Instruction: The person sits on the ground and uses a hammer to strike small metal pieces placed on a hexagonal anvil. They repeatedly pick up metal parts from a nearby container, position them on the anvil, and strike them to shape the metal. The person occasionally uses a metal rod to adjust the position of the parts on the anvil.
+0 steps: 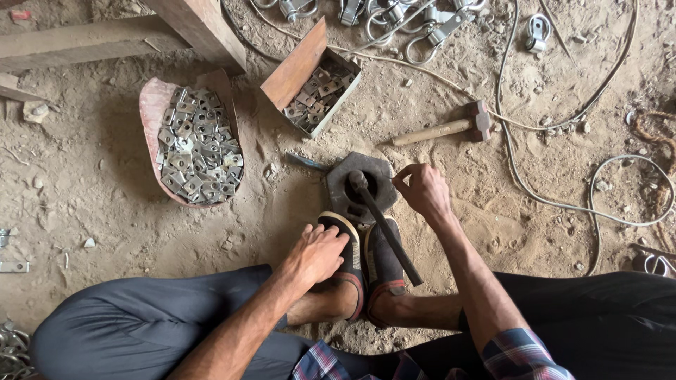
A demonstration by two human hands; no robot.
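a person sits cross-legged on sandy ground, both feet braced against a dark hexagonal metal block (pixel 359 186). a dark punch rod (pixel 384 229) leans out of the block's hole toward the lap. the right hand (pixel 422 190) hovers at the block's rim, fingertips pinched together; whether they hold a small piece, i cannot tell. the left hand (pixel 317 253) rests loosely curled on the left shoe (pixel 345 243), gripping nothing. the unheld rod could tip onto the feet, and fingers so near the hole risk pinching
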